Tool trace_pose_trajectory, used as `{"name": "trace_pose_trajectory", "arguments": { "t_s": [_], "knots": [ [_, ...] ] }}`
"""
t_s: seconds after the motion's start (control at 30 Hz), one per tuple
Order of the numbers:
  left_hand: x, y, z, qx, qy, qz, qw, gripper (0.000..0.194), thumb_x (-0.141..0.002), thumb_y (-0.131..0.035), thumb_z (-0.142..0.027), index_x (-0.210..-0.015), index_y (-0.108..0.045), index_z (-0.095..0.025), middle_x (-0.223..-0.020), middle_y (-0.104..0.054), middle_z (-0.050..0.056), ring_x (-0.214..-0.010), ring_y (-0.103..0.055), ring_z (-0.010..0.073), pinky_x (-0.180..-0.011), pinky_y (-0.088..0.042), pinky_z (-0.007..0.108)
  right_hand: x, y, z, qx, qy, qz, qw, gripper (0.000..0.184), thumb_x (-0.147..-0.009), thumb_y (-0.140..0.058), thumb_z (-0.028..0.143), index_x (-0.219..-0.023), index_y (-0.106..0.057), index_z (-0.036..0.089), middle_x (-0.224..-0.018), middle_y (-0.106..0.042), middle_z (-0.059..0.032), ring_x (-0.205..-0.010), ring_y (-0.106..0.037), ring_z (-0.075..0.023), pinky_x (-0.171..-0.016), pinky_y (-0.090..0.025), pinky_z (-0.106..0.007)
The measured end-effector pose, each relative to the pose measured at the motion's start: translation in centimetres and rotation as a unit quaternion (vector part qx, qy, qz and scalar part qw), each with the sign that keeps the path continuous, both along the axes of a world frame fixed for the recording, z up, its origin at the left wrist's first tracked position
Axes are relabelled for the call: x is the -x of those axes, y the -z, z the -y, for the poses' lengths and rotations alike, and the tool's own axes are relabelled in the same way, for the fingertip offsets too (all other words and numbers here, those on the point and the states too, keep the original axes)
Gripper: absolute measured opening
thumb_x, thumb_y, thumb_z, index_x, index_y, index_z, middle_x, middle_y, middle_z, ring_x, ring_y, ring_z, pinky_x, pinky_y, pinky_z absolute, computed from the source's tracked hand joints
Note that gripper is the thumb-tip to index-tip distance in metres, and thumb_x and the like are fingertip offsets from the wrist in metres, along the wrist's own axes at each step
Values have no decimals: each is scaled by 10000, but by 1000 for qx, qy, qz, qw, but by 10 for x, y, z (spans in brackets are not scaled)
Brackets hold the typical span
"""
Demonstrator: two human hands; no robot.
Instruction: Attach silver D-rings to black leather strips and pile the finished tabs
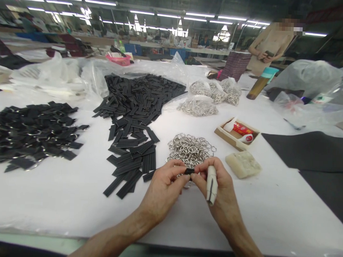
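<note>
My left hand (pixel 166 183) and my right hand (pixel 222 188) meet over the near edge of a pile of metal rings (pixel 190 147). Pinched between the fingertips of both is a short black strip (pixel 190 170), which looks folded. A bit of metal ring shows just below it; whether the strip passes through that ring I cannot tell. My right hand also keeps a white-wrapped handle (pixel 211 186) tucked among its fingers; the kind of tool is hidden. Loose black strips (pixel 128 162) lie left of my hands, spreading from a large heap (pixel 144 94) behind.
At far left lies a pile of black strips with rings (pixel 33 131). Bags of rings (pixel 199 106) stand behind. On the right are a small box (pixel 238 146) with glue tubes, a yellowish block (pixel 243 164), a bottle (pixel 260 84) and black sheets (pixel 322 152). A person (pixel 271 45) stands beyond.
</note>
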State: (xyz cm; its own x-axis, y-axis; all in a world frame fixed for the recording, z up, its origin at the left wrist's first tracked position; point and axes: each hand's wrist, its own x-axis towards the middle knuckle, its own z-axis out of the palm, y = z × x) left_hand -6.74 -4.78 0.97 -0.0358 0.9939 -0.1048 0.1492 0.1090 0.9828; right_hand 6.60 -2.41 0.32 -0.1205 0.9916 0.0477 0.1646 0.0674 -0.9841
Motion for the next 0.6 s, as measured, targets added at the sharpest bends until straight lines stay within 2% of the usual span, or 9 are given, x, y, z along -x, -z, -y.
{"name": "trace_pose_trajectory", "arguments": {
  "t_s": [0.07, 0.17, 0.23, 0.3, 0.43, 0.6],
  "knots": [
    [1, -1, -1, 8, 13, 11, 1000, 166, -806, -549, -241, -777, -693, -163, -910, -634, 53, -474, -519, 65, -372, -402, 160, -3, 0, -1, 3, -12, 8, 1000, 130, -739, -587, 165, -783, -475, 215, -612, -452, 78, -512, -399, -87, -475, -334, -203],
    [3, -2, -4, 78, 66, 94, 990, 207, -820, -531, -243, -930, -689, -167, -671, -626, 22, -516, -586, 124, -421, -459, 189, -6, 0, -3, 5, -24, 19, 1000, 138, -744, -609, 199, -780, -476, 208, -616, -472, 71, -524, -414, -92, -495, -350, -215],
    [4, -2, -6, 108, 83, 136, 981, 198, -798, -559, -226, -926, -689, -151, -711, -656, 39, -616, -636, 158, -483, -499, 213, -7, 0, -5, 6, -27, 25, 999, 143, -736, -612, 190, -771, -474, 205, -623, -487, 67, -533, -429, -92, -507, -359, -218],
    [5, -1, -7, 113, 75, 146, 980, 170, -774, -584, -206, -876, -699, -134, -778, -679, 59, -687, -647, 171, -526, -512, 220, -5, 0, -5, 8, -33, 25, 999, 141, -728, -601, 165, -763, -470, 204, -617, -483, 72, -524, -435, -88, -499, -355, -214],
    [4, -1, -7, 114, 38, 148, 982, 121, -739, -616, -196, -755, -714, -125, -725, -695, 57, -669, -639, 159, -591, -523, 234, -2, 0, -4, 11, -40, 9, 999, 151, -707, -575, 118, -750, -463, 209, -639, -509, 72, -537, -468, -88, -519, -378, -216],
    [3, 0, -7, 129, 8, 167, 977, 105, -716, -645, -204, -703, -703, -118, -702, -709, 67, -665, -660, 173, -620, -536, 262, -1, 1, -1, 13, -19, 10, 1000, 109, -732, -576, 166, -758, -481, 212, -752, -594, 26, -630, -523, -122, -566, -417, -246]
  ]
}}
